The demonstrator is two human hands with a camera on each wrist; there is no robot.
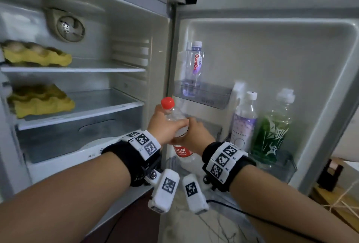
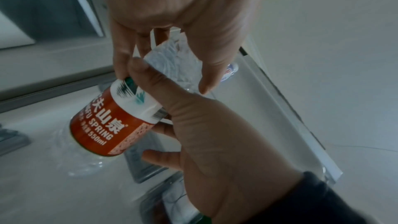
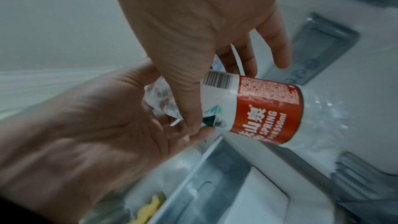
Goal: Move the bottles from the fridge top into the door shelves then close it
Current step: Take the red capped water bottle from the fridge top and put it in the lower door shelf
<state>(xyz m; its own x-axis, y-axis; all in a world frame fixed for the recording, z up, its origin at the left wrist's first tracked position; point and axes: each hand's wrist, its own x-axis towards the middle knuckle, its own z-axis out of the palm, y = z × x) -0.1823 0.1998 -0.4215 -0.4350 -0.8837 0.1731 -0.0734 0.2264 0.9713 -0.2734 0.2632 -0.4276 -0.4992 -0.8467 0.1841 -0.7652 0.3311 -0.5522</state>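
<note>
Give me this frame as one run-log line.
left hand: grips red-capped bottle | right hand: grips same | lower door shelf: two bottles | door: open

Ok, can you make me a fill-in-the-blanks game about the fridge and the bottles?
1. The bottle held by the left hand and the right hand has a ____ cap.
2. The fridge door is ____.
3. The upper door shelf holds ____ bottle.
4. The yellow egg trays sit on the shelves ____ the fridge.

Missing words: red; open; one; inside
</note>
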